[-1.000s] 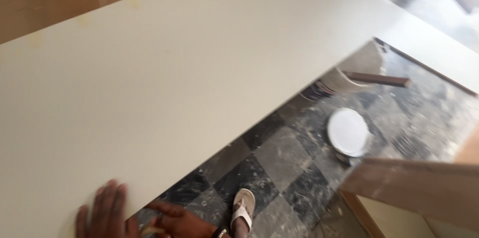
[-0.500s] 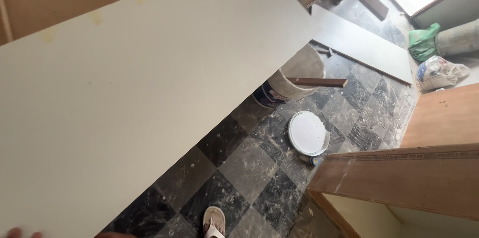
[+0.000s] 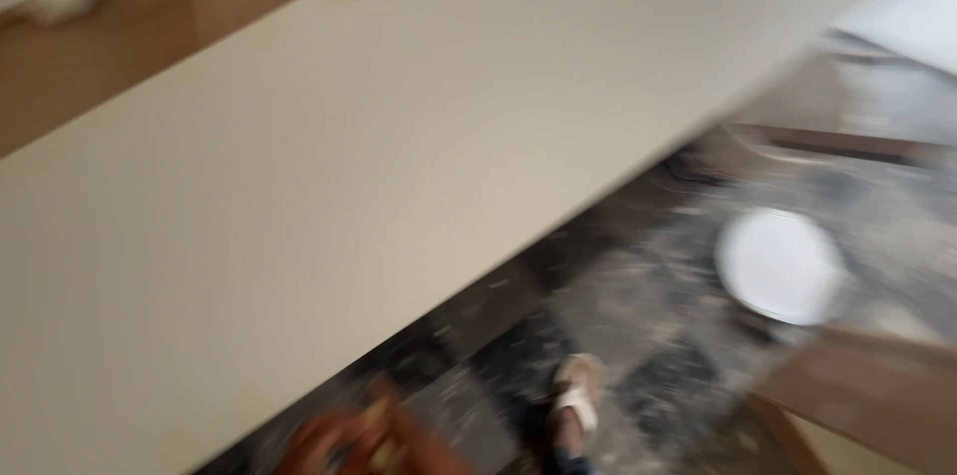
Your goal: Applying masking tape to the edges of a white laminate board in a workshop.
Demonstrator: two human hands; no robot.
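A large off-white board (image 3: 329,206) fills most of the head view and slants from the lower left to the upper right. The picture is badly blurred. At the bottom edge, just below the board's lower edge, a hand (image 3: 344,443) shows as a reddish-brown smear with something pale and yellowish by its fingers. I take it for my right hand, though the blur hides its grip and whether it touches the board. My left hand is out of the picture. My foot in a white sandal (image 3: 576,400) stands on the dark checkered floor (image 3: 638,316).
A round white lid (image 3: 781,266) lies on the floor at the right, with a blurred bucket (image 3: 768,141) behind it. A brown wooden panel (image 3: 867,390) juts in at the lower right. Wooden boards (image 3: 150,46) lie beyond the white board at the upper left.
The view has swung down and left and blurred. A hand is back in sight at the bottom edge. The left hand that lay flat on the board a second ago is no longer visible.
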